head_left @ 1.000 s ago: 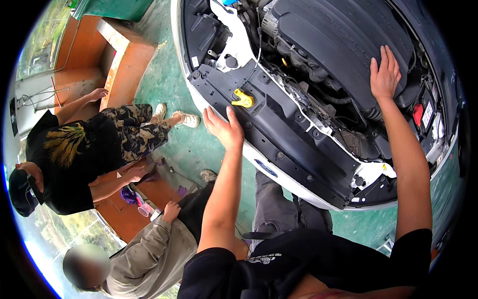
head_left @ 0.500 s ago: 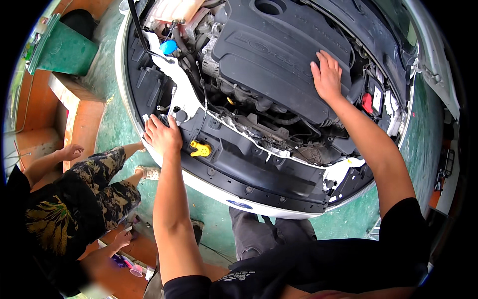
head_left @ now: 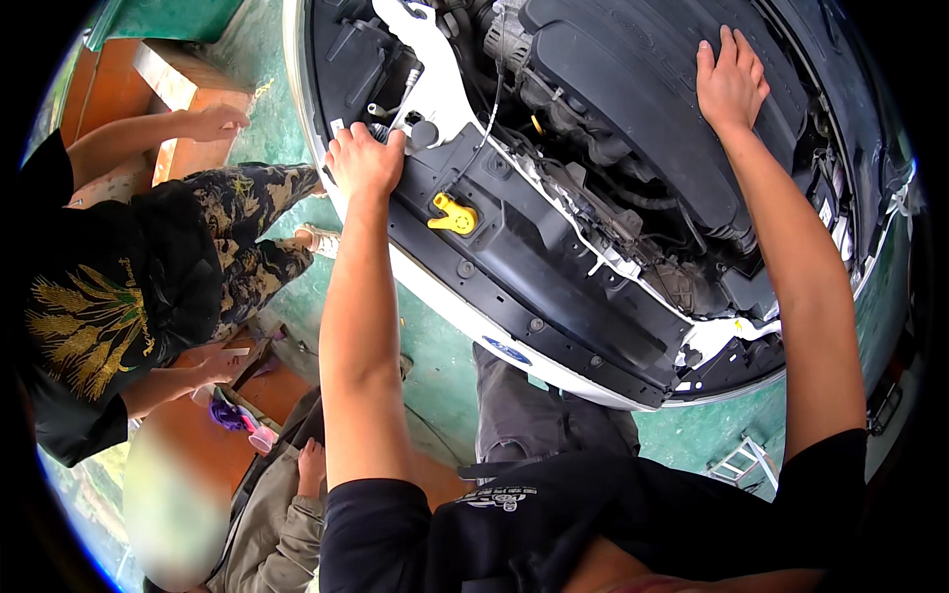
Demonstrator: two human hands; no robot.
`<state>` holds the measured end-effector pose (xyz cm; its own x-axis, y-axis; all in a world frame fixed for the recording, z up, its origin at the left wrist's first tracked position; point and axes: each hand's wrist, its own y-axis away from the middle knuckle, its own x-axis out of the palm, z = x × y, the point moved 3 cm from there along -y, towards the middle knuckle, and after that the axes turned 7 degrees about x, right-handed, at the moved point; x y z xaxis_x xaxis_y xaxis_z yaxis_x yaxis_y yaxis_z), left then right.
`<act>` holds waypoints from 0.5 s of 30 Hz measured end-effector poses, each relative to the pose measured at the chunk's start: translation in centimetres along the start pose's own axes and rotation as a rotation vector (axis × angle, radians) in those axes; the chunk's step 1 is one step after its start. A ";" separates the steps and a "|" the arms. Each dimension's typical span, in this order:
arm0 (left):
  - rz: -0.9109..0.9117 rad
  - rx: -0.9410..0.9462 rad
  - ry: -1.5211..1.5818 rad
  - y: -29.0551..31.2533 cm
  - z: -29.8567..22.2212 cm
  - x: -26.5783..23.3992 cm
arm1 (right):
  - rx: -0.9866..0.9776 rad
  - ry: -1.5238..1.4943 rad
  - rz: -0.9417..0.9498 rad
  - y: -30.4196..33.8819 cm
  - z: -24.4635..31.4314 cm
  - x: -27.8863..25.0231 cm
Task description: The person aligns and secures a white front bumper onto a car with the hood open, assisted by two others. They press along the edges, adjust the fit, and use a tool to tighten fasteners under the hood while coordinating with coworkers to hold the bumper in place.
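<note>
My left hand (head_left: 366, 160) rests on the black front panel (head_left: 445, 257) of a car's engine bay, beside a round black cap (head_left: 425, 133). Its fingers lie bent over the panel with nothing visible in them. Farther right, my right hand (head_left: 732, 84) lies flat on the dark plastic engine cover (head_left: 623, 89), fingers a little apart and holding nothing. A yellow plastic part (head_left: 454, 213) sits on the panel just right of my left wrist. Hoses and metal parts show between panel and cover, with a small yellow loop (head_left: 537, 125) among them.
At the left, a person in patterned shorts (head_left: 247, 217) holds a dark flat object in one hand. Another person in a grey-brown garment (head_left: 282, 544) is at lower left, near a pink cup (head_left: 262, 439). A small ladder (head_left: 736, 463) stands right of my legs.
The view has turned, so the car sits farther right and higher. Both my hands stay on the car, the left fingers now closer together. The person at left has raised one hand.
</note>
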<state>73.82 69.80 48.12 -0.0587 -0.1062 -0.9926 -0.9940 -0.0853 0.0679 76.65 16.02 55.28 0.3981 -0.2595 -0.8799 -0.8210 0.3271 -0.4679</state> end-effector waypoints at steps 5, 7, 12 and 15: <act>-0.064 -0.039 -0.019 0.6 -1.3 0.2 | -0.030 -0.002 -0.038 -0.3 -0.6 0.7; -0.086 -0.042 -0.027 0.5 -1.4 0.1 | -0.037 -0.005 -0.043 -0.2 -0.5 1.0; -0.138 -0.035 -0.026 0.3 -1.4 0.7 | -0.095 -0.054 -0.096 -0.3 -0.4 0.9; -0.146 -0.032 -0.034 0.3 -1.3 1.2 | -0.118 -0.072 -0.168 -0.1 -0.3 0.6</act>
<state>73.61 68.40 47.08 0.0830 -0.0572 -0.9949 -0.9888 -0.1289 -0.0751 76.90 15.56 54.83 0.5579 -0.2349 -0.7960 -0.7812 0.1751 -0.5992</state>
